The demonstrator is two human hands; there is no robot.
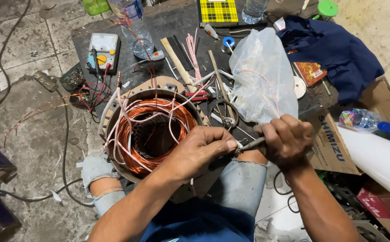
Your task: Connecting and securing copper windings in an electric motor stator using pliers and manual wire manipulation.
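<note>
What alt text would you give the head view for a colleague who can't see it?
A person's left hand pinches a thin white sleeve beside a motor stator wound with copper wire, while the right hand grips a small tool against it. A clear plastic bag, multimeter and water bottle lie beyond.

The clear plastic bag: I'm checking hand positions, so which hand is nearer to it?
Right. The right hand sits just under the clear plastic bag, gripping a tool; the left hand is farther left, over the copper-wound stator.

- Yellow-and-black checked flat box [218,10] sits at twelve o'clock.
- Brown cardboard box [334,145] lies at three o'clock.
- Clear plastic bag [260,76] stands at one o'clock.
- Red carton [381,207] rests at four o'clock.
</note>
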